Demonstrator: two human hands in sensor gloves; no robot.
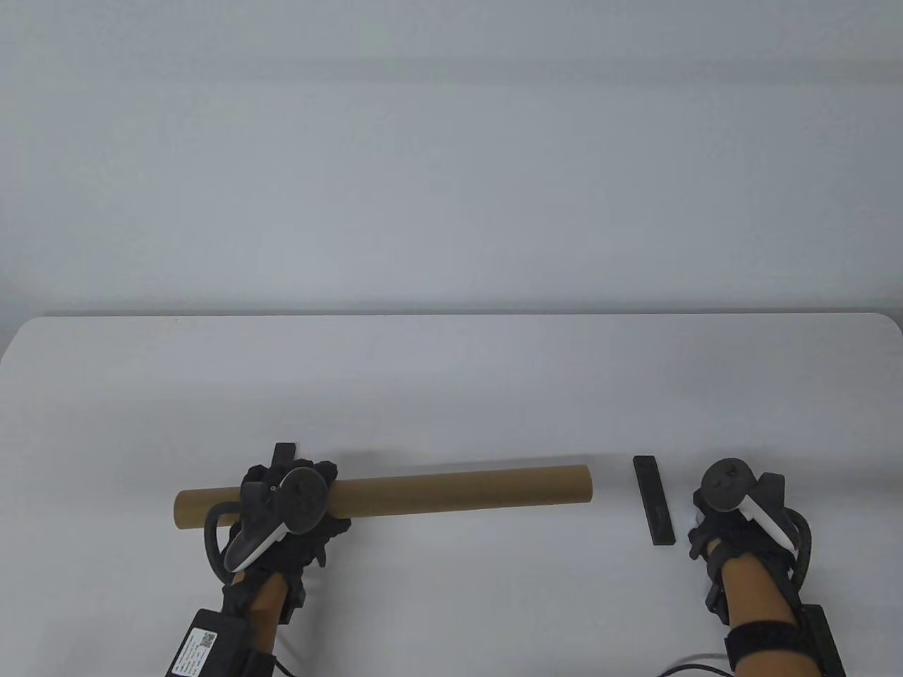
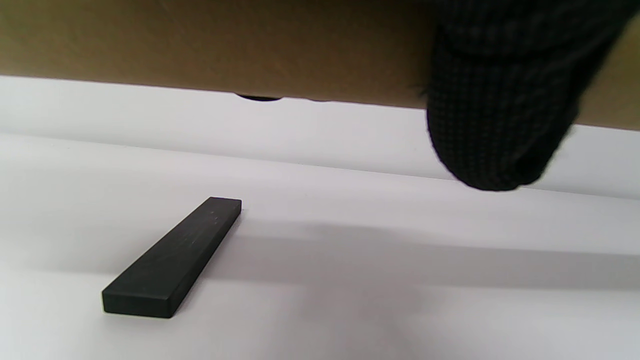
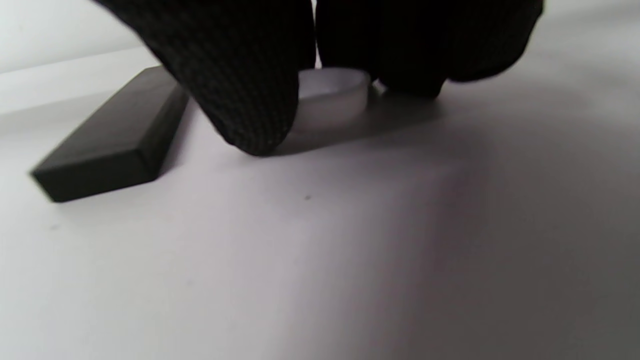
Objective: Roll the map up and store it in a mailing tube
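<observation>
A long brown cardboard mailing tube (image 1: pixel 458 490) lies left to right near the table's front. My left hand (image 1: pixel 296 501) grips it around its left part. In the left wrist view the tube (image 2: pixel 200 45) runs across the top, held a little above the table, with one gloved finger (image 2: pixel 500 115) wrapped over it. My right hand (image 1: pixel 734 515) is low on the table at the right, apart from the tube. Its fingers (image 3: pixel 240 100) close around a small white plastic cap (image 3: pixel 332 92) that rests on the table. No map is in view.
A flat black bar (image 1: pixel 654 509) lies on the table between the tube's right end and my right hand; it also shows in the right wrist view (image 3: pixel 110 137). A second black bar (image 1: pixel 284 453) lies behind my left hand and under the tube (image 2: pixel 175 257).
</observation>
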